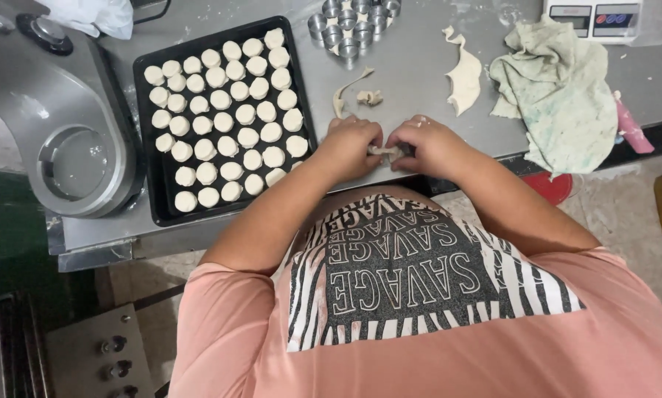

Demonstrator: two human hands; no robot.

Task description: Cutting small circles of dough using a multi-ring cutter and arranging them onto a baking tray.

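Left hand: the left hand [351,149] sits at the near edge of the metal table [412,66]. Its fingers pinch one end of a small piece of dough [384,152].
Right hand: the right hand [428,145] pinches the other end of the same piece, so both hands press it from two sides.
Dough piece: it sits between the two hands, just above the table's near edge, close to the person's body.
Tray: a black tray [148,147] lies just left of the hands, close enough to reach. It is nearly full of small round dough balls [228,110] set in neat rows, not touching much.
Scraps: thin dough strips [345,88] lie just past the hands, and a bigger strip [463,74] lies farther right.
Metal cups: a bunch of small round metal cups [349,26] stands at the far side of the table.
Cloth: a crumpled pale green cloth [559,96] lies on the right.
Scale: a small scale [594,16] is at the far right corner.
Machine: a big grey machine [58,125] stands on the left.
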